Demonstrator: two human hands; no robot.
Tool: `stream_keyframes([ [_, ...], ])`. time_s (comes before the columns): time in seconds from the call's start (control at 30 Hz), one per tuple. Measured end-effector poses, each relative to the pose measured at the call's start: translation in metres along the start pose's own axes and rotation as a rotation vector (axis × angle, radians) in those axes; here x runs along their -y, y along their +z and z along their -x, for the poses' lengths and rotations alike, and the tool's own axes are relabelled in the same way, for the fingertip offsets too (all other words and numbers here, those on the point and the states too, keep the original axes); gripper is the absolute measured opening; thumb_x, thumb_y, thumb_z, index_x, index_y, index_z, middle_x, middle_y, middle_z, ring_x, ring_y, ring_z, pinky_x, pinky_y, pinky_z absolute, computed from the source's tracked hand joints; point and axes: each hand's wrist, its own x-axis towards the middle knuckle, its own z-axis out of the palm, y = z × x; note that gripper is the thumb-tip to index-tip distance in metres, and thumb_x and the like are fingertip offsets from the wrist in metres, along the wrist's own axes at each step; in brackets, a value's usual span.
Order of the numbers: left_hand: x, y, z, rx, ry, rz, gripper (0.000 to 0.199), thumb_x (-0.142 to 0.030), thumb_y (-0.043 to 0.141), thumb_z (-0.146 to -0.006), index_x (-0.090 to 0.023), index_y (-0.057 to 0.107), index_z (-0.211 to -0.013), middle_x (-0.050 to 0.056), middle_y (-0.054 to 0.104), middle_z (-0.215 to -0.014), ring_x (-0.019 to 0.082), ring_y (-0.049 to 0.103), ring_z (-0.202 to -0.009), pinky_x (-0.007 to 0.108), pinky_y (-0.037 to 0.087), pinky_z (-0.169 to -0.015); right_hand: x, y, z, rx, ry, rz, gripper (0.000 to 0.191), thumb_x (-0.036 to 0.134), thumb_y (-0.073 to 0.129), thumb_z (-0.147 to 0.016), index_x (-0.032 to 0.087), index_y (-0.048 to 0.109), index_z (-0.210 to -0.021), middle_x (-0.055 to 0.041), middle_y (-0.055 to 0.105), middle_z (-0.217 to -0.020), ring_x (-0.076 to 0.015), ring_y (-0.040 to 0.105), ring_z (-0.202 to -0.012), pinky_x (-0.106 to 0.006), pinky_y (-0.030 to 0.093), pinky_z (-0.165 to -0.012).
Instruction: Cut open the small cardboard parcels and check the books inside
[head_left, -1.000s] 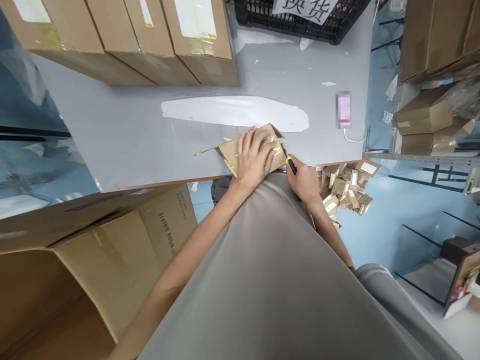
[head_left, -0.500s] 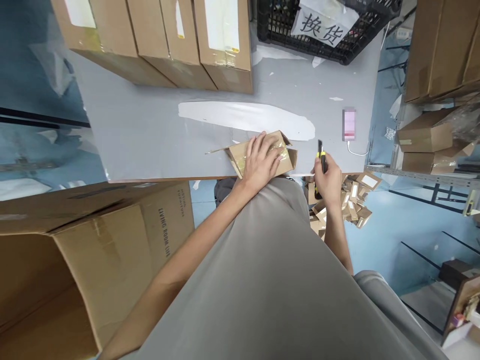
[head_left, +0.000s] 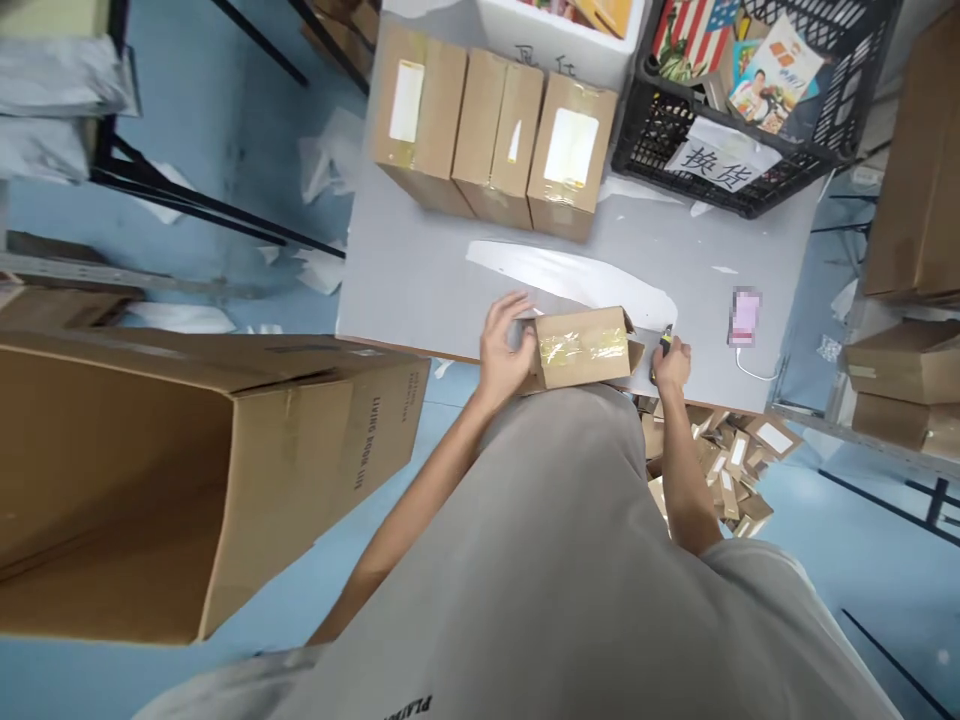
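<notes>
A small cardboard box (head_left: 585, 348) with shiny tape across its face lies at the table's front edge, a flap sticking out at its right end. At its left end is my left hand (head_left: 504, 345), fingers curved and apart, the thumb side by the box; whether it grips a flap is hidden. My right hand (head_left: 675, 365), just right of the box, is closed round a black and yellow utility knife (head_left: 663, 350), whose tip points away from me. Behind the box a long white patch (head_left: 570, 275) runs across the grey table (head_left: 420, 300).
Three taped cartons (head_left: 495, 135) stand at the back left, beside a black crate (head_left: 694, 130) of packets. A phone (head_left: 745, 316) with a cable lies at the right. A big open carton (head_left: 292, 480) is at the lower left; small boxes (head_left: 731, 470) are heaped below the table.
My left hand has moved off the top of the box to its left end. The box now lies straighter. The knife is nearer to the box. The view has shifted left.
</notes>
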Motion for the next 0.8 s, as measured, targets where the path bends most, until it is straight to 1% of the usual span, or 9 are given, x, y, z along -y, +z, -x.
stream_keyframes([
  [0.07, 0.025, -0.016, 0.010, -0.018, -0.130, -0.034, 0.045, -0.025, 0.058, -0.104, -0.026, 0.065, -0.148, 0.015, 0.065, -0.161, 0.029, 0.060, -0.155, 0.055, 0.055, -0.128, 0.007, -0.016, 0.012, -0.037, -0.100, -0.135, 0.061, 0.037, 0.050, -0.110, 0.002, 0.060, -0.159, -0.0309, 0.068, -0.148, -0.0361, 0.071, -0.128, -0.046, 0.051, -0.115],
  [0.13, 0.050, -0.022, 0.019, 0.001, -0.243, -0.037, 0.053, -0.028, 0.064, -0.100, -0.026, 0.062, -0.152, 0.016, 0.065, -0.161, 0.030, 0.061, -0.153, 0.054, 0.058, -0.123, 0.019, -0.031, 0.029, -0.021, -0.202, -0.274, 0.066, 0.051, 0.046, -0.113, 0.005, 0.062, -0.159, -0.0269, 0.074, -0.141, -0.0328, 0.075, -0.117, -0.045, 0.055, -0.111],
  [0.2, 0.070, -0.017, 0.024, 0.026, -0.308, 0.001, 0.062, -0.030, 0.071, -0.096, -0.025, 0.059, -0.156, 0.017, 0.064, -0.162, 0.032, 0.063, -0.151, 0.054, 0.059, -0.120, 0.035, -0.041, 0.049, 0.035, -0.286, -0.348, 0.075, 0.064, 0.047, -0.112, 0.009, 0.060, -0.162, -0.0236, 0.077, -0.138, -0.0306, 0.076, -0.111, -0.043, 0.058, -0.105],
  [0.27, 0.084, -0.005, 0.023, 0.053, -0.332, 0.049, 0.066, -0.030, 0.075, -0.092, -0.025, 0.058, -0.156, 0.017, 0.063, -0.163, 0.032, 0.065, -0.148, 0.052, 0.061, -0.117, 0.053, -0.046, 0.065, 0.071, -0.351, -0.357, 0.081, 0.069, 0.054, -0.108, 0.012, 0.057, -0.166, -0.0228, 0.076, -0.142, -0.0307, 0.076, -0.113, -0.044, 0.059, -0.105],
  [0.37, 0.093, 0.012, 0.012, 0.079, -0.337, 0.064, 0.043, -0.027, 0.070, -0.095, -0.022, 0.067, -0.137, 0.017, 0.069, -0.153, 0.030, 0.067, -0.142, 0.048, 0.061, -0.114, 0.073, -0.048, 0.078, 0.075, -0.412, -0.313, 0.076, 0.066, 0.061, -0.105, 0.016, 0.064, -0.161, -0.0222, 0.075, -0.146, -0.0337, 0.074, -0.123, -0.048, 0.059, -0.111],
  [0.43, 0.093, 0.018, 0.004, 0.077, -0.337, 0.018, 0.022, -0.024, 0.064, -0.099, -0.021, 0.070, -0.119, 0.016, 0.075, -0.138, 0.029, 0.070, -0.134, 0.048, 0.059, -0.114, 0.079, -0.048, 0.079, 0.074, -0.417, -0.302, 0.070, 0.064, 0.062, -0.104, 0.017, 0.070, -0.155, -0.0211, 0.077, -0.141, -0.0346, 0.074, -0.121, -0.050, 0.059, -0.111],
  [0.5, 0.090, 0.017, -0.003, 0.079, -0.313, -0.046, 0.014, -0.023, 0.060, -0.101, -0.022, 0.070, -0.111, 0.014, 0.079, -0.126, 0.030, 0.072, -0.126, 0.049, 0.057, -0.114, 0.079, -0.048, 0.077, 0.085, -0.403, -0.333, 0.067, 0.063, 0.062, -0.104, 0.016, 0.073, -0.151, -0.0199, 0.080, -0.135, -0.0342, 0.076, -0.116, -0.050, 0.060, -0.108],
  [0.63, 0.072, -0.001, -0.011, 0.039, -0.175, -0.104, 0.014, -0.028, 0.058, -0.107, -0.024, 0.071, -0.113, 0.013, 0.079, -0.119, 0.031, 0.072, -0.118, 0.048, 0.057, -0.110, 0.068, -0.038, 0.061, 0.126, -0.354, -0.514, 0.067, 0.064, 0.065, -0.099, 0.016, 0.075, -0.145, -0.0195, 0.082, -0.136, -0.0330, 0.079, -0.114, -0.048, 0.061, -0.107],
  [0.8, 0.038, -0.025, -0.037, -0.042, 0.002, -0.110, 0.022, -0.040, 0.056, -0.114, -0.025, 0.072, -0.117, 0.012, 0.076, -0.121, 0.030, 0.071, -0.118, 0.044, 0.057, -0.107, 0.071, 0.001, 0.031, 0.296, -0.240, -0.848, 0.069, 0.068, 0.072, -0.092, 0.014, 0.077, -0.133, -0.0202, 0.085, -0.130, -0.0315, 0.080, -0.114, -0.043, 0.064, -0.101],
])
